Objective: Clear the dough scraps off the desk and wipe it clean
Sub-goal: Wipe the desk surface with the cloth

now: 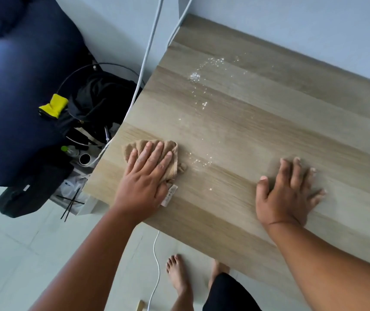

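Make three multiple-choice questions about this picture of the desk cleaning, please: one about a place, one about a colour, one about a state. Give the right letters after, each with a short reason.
1. Where does the cloth lie on the desk?
A. near the left edge
B. against the wall
C. under the right hand

2. What colour is the cloth?
A. blue
B. tan
C. white

3. How is the right hand placed?
A. gripping a cup
B. lifted above the desk
C. flat on the desk, holding nothing

Answers:
1. A, since the cloth sits close to the desk's left edge, under the left hand.
2. B, since it is a light brown, close to the wood's tone.
3. C, since its fingers are spread straight on bare wood, while white crumbs remain farther back.
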The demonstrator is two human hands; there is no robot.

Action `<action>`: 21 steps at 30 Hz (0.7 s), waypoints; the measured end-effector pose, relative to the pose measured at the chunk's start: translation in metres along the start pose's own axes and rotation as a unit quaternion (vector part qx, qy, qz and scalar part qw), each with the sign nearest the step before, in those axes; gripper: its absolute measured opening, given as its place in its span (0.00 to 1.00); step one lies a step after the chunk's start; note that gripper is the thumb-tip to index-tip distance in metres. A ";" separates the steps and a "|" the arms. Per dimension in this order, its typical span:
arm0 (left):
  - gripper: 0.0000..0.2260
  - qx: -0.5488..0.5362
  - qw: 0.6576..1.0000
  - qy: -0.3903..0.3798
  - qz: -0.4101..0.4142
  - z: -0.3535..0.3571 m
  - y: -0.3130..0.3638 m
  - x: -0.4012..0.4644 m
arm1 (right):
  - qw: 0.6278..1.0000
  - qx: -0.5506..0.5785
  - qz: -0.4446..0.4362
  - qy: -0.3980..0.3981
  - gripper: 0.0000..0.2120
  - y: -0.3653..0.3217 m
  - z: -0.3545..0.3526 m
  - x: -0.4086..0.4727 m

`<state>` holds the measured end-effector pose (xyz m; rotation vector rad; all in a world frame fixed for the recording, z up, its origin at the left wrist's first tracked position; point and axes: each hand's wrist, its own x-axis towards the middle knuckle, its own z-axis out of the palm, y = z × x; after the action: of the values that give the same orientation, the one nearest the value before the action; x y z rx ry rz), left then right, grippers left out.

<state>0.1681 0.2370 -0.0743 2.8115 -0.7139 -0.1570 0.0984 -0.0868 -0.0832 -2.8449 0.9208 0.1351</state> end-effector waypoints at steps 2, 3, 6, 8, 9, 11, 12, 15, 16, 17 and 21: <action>0.30 0.002 1.000 0.013 0.024 -0.001 -0.013 -0.017 | 1.000 0.000 0.001 -0.003 0.36 -0.001 -0.001 0.000; 0.30 -0.001 1.000 0.022 0.014 -0.002 -0.019 -0.024 | 1.000 -0.003 0.001 -0.004 0.36 -0.002 -0.001 0.000; 0.30 0.006 0.996 0.046 -0.071 -0.007 -0.024 -0.026 | 1.000 -0.005 0.002 0.000 0.36 -0.001 -0.001 0.000; 0.31 0.011 0.991 0.045 -0.126 -0.008 -0.016 -0.009 | 1.000 -0.004 0.003 0.003 0.35 -0.001 0.001 0.000; 0.32 0.007 0.988 0.040 -0.147 -0.007 -0.010 0.003 | 1.000 -0.003 0.002 0.005 0.35 -0.001 0.001 0.000; 0.35 -0.016 0.985 0.031 -0.170 -0.006 0.003 0.026 | 1.000 -0.005 -0.001 0.009 0.35 -0.002 0.002 0.000; 0.35 -0.038 0.985 0.027 -0.167 -0.005 0.011 0.036 | 1.000 -0.006 0.000 0.009 0.35 -0.001 0.003 0.000; 0.35 -0.126 0.985 0.022 -0.111 -0.001 0.041 0.056 | 1.000 -0.011 0.000 0.010 0.35 0.001 0.003 0.000; 0.35 -0.143 0.986 0.013 -0.085 0.001 0.055 0.058 | 1.000 -0.011 0.001 0.009 0.35 0.001 0.003 0.001; 0.35 -0.144 0.988 -0.002 -0.054 0.003 0.068 0.058 | 1.000 -0.010 0.002 0.009 0.35 0.001 0.003 0.001; 0.36 -0.036 0.996 -0.046 0.065 0.020 0.104 0.031 | 1.000 -0.007 0.002 0.010 0.36 0.000 0.003 0.002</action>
<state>0.1444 0.1292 -0.0682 2.6930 -0.8909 -0.2844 0.0998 -0.0871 -0.0862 -2.8620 0.9317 0.1137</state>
